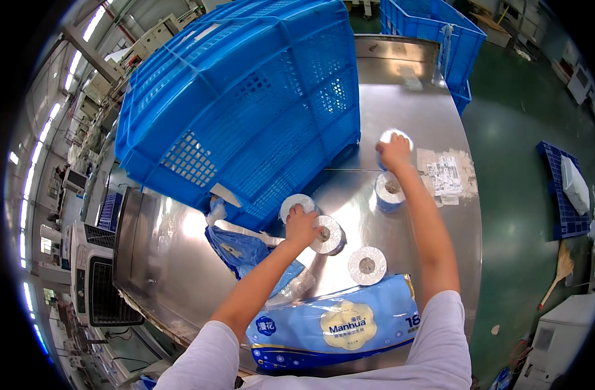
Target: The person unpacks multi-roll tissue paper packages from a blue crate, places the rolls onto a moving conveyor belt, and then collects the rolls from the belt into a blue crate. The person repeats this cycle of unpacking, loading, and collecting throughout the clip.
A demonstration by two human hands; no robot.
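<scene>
So, both hands are out over a shiny metal worktop [382, 97], each on a white-topped paper roll. The left hand [302, 227] has its fingers over the left roll [289, 204], close to the big blue crate [245, 130], with the middle roll [335, 233] right up against that hand. Can't tell whether that grip is squeezing or just sitting on top. The right hand [396, 155] is farther out, fingers curled over the far roll [405, 135], and honestly I can't tell how tight that grip is either. Just this side of it stands another roll [382, 188], beside the forearm. The near roll [359, 273] stands on its own, right by the top edge of a blue plastic pack [336, 325] lying close to the person. A crumpled blue wrapper [242, 250] lies left of the left forearm. Over on the right there's a torn label [447, 172] stuck to the metal.
</scene>
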